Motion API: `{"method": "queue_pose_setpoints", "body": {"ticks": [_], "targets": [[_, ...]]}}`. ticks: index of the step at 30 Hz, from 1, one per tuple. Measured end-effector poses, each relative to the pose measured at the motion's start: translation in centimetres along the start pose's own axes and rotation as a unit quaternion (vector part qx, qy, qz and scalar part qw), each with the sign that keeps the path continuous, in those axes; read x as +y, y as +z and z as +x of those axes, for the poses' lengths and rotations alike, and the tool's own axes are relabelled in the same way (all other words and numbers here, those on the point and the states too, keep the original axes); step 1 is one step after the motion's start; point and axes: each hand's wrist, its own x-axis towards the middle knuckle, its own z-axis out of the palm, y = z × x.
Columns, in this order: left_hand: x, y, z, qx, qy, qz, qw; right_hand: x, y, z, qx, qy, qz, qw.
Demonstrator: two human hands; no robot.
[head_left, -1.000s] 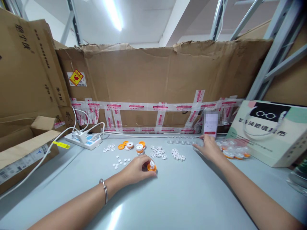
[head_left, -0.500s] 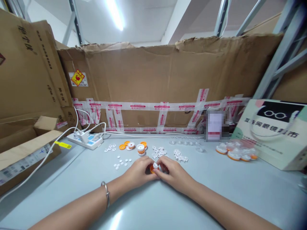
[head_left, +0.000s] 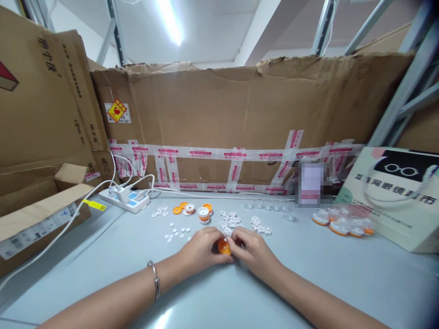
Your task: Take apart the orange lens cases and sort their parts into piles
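Note:
Between my two hands, low over the table, is a small orange round cup-like part [head_left: 224, 247], its hollow side facing up. My left hand [head_left: 203, 246] is closed around its left side, thumb along the near edge. My right hand [head_left: 253, 249] has its fingers bent and pinched at the cup's right rim; whether a small piece is also in them is hidden. Just beyond the hands lies a pile of white dotted pieces [head_left: 230, 220], with a second cluster of white dotted pieces [head_left: 260, 225] to its right.
Farther left are a white and orange round stack [head_left: 203, 214], orange rings [head_left: 177, 210] and small white discs [head_left: 177, 232]. Clear caps [head_left: 267, 205] line the back. Assembled round pieces [head_left: 343, 221] sit by a paper bag [head_left: 394, 201]. A power strip [head_left: 125, 201] and cardboard [head_left: 212, 114] border the table.
The white dotted piece seen between my fingertips over the orange part is no longer visible. The orange hollow shows more now. The whole view has shifted slightly.

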Motion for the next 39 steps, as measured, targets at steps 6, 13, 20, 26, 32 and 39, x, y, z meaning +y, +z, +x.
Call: {"method": "queue_pose_setpoints", "body": {"ticks": [6, 13, 20, 26, 32, 39], "targets": [[-0.1, -0.6, 0.0, 0.005, -0.012, -0.042, 0.999, 0.7, -0.5, 0.2, -0.001, 0.023, 0.032, 0.999], [0.6, -1.4, -0.2, 0.073, 0.024, -0.163, 0.984, -0.2, -1.0, 0.3, -0.042, -0.004, 0.083, 0.996], [0.7, -1.7, -0.1, 0.121, 0.047, -0.168, 0.977, 0.0, -1.1, 0.4, -0.029, 0.046, 0.169, 0.984], [0.1, -1.5, -0.1, 0.162, 0.062, -0.093, 0.981, 0.0, -0.9, 0.6, -0.037, 0.141, 0.310, 0.939], [0.1, -1.2, 0.0, 0.164, 0.090, -0.031, 0.982, 0.0, -0.8, 0.6, -0.046, 0.171, 0.345, 0.922], [-0.2, -1.0, -0.1, 0.167, 0.139, 0.020, 0.976, -0.1, -0.8, 0.7, -0.048, 0.185, 0.363, 0.912]]}}
